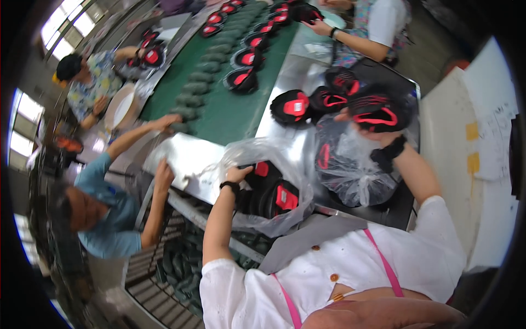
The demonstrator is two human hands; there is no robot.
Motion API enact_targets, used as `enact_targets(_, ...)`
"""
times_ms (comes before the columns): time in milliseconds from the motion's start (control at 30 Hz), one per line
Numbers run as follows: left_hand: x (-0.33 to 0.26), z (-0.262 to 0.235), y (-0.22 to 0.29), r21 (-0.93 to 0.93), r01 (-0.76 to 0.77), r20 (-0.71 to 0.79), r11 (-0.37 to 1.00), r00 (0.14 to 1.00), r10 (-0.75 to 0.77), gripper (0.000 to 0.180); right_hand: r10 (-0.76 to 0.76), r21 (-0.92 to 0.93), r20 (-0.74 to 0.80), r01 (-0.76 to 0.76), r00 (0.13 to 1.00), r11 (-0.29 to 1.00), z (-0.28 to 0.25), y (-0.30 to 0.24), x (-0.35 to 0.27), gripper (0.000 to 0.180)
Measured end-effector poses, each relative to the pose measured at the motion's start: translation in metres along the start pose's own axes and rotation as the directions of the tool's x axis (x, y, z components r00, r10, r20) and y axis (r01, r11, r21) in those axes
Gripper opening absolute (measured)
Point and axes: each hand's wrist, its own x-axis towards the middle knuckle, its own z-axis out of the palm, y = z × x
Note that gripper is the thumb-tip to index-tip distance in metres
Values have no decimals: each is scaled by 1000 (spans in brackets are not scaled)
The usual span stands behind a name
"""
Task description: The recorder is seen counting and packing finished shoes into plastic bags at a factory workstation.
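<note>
My left hand [239, 174] reaches into the mouth of an open clear plastic bag [307, 189], its fingers closed at the edge of a black shoe upper with red lining [261, 169]. More black-and-red uppers [285, 197] lie stacked in that bag. My right hand [364, 131] is raised over a knotted clear bag [359, 183] and grips another black shoe upper with a red-edged opening [378, 112]; motion blurs it. Just left of it on the metal table [268, 129] are several loose uppers [293, 107].
A green conveyor belt [219, 118] carries rows of dark green shoe lasts [200, 88] and black-and-red uppers [244, 79]. One co-worker [109, 203] sits at left, arm over the belt's end; others work farther up. A barred cart [181, 268] with green lasts stands below. A white panel [455, 148] borders the right.
</note>
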Motion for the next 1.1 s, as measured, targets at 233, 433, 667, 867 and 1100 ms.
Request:
enact_targets(233, -81, -10, 70, -110, -253, -43, 961, 967, 250, 45, 83, 49, 197, -94, 977, 994, 48, 64, 41, 46)
enact_targets(433, -56, -43, -2, -945, 203, 209, 258, 978, -5, 25, 371, -216, 371, -309, 851, 926, 57, 132, 70, 35)
enact_targets(667, -107, -38, 39, -799, 327, 243, 505, 943, -226, 29, 137, -72, 200, -125, 970, 990, 1, 197, 131, 34)
enact_targets(867, -166, -56, 11, -943, 303, 262, 134, 930, -258, 35, 88, -156, 218, -54, 972, 986, 17, 175, 109, 35)
enact_targets(1100, -223, -33, 30, -758, 93, 142, -645, 990, -25, 44, 278, -86, 170, -267, 945, 960, 75, 147, 87, 59)
